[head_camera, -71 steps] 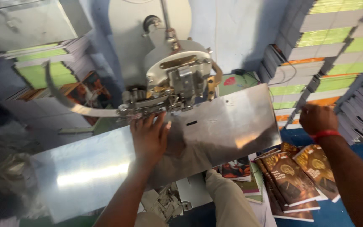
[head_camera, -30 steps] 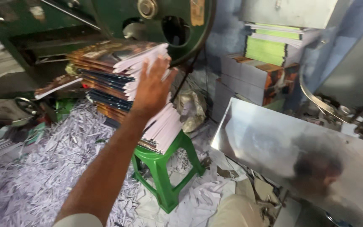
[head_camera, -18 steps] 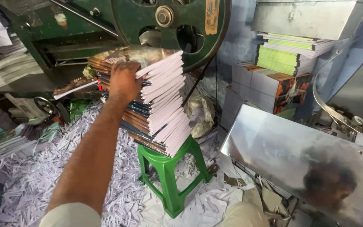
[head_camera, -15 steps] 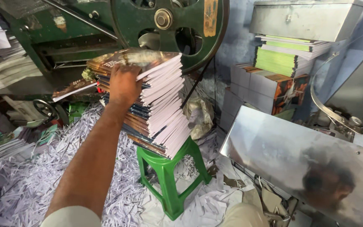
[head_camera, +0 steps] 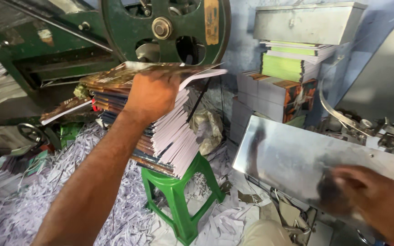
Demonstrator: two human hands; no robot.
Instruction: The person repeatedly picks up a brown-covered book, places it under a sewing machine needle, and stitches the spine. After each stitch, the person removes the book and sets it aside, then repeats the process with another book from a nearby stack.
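Left hand [head_camera: 153, 93] on the stack of booklets [head_camera: 151, 123]
Its fingers grip the top booklet of the leaning stack on the green stool [head_camera: 178, 200]; the right hand [head_camera: 370, 200] lies blurred on the metal plate [head_camera: 288, 159], fingers loosely spread, holding nothing

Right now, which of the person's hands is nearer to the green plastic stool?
Left. The left hand grips the top booklet of the stack standing on the green plastic stool; the right hand rests on the shiny metal plate, off to the side.
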